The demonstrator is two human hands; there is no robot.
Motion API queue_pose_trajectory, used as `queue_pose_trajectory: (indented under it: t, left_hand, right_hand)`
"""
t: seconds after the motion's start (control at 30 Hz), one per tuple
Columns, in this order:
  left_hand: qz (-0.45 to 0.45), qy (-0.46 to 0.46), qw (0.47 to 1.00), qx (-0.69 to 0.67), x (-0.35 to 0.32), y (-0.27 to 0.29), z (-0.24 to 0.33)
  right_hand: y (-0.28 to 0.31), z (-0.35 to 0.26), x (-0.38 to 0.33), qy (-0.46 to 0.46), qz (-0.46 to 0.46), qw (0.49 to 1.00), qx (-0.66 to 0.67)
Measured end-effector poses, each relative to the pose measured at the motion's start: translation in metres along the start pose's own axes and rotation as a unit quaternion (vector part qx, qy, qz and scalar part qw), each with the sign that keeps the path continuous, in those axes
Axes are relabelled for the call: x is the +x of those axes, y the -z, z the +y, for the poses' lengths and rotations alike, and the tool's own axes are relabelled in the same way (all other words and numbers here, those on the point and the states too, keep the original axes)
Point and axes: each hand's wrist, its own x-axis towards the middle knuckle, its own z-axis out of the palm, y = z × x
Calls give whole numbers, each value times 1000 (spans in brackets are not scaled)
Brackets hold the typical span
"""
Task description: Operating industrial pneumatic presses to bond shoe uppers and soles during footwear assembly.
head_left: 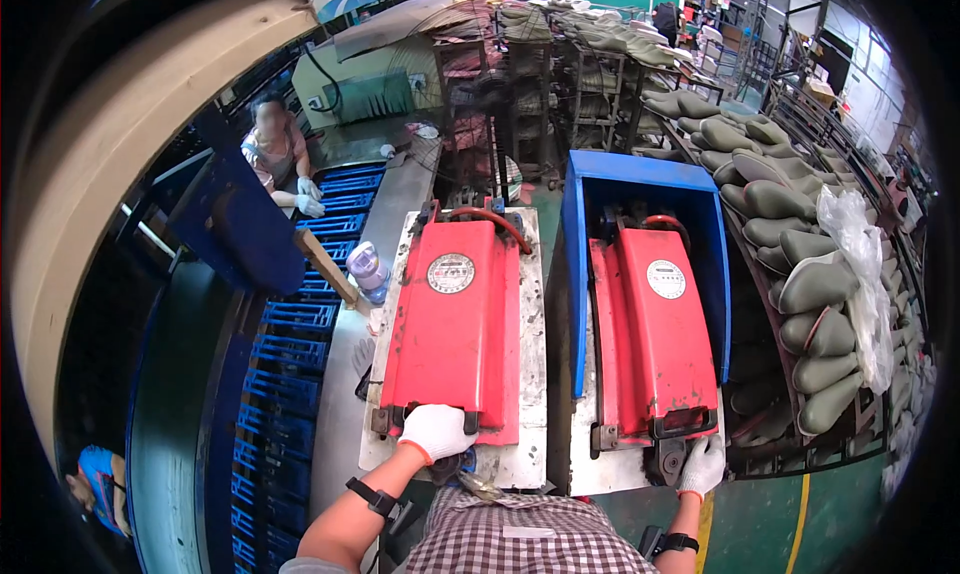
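Two red hinged machine covers stand side by side before me: the left cover [440, 324] and the right cover [668, 344], each with a round white dial-like label. My left hand [437, 431], in a white knit glove, is closed over the black handle at the near edge of the left cover; the handle is mostly hidden under it. My right hand [703, 464], gloved too, is curled beside a black round fitting [668, 461] below the right cover's black handle [685, 422]. What its fingers hold, if anything, is hidden.
A blue hood [640, 169] surrounds the right cover. On my left runs a conveyor with blue racks [300, 319]; a gloved co-worker [275, 154] sits beyond it. A plastic bottle [368, 269] stands on the metal ledge. Racks of olive-green boot-shaped pieces [775, 199] line the right.
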Motion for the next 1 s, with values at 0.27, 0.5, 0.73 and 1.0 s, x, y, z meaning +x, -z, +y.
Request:
queue_pose_trajectory:
  t: [0.27, 0.5, 0.73, 1.0]
  left_hand:
    - [-1, 21, 1000, -21, -2, 2, 1]
    - [23, 18, 1000, -10, -4, 2, 2]
    - [42, 15, 999, -11, 0, -8, -1]
    - [43, 16, 999, -11, -1, -5, 1]
  right_hand:
    - [-9, 13, 7, -17, -58, 998, 17]
    - [-9, 15, 8, 1, -52, 999, -5]
    - [-11, 17, 12, 20, -63, 997, 31]
    - [0, 5, 16, -4, -100, 995, 19]
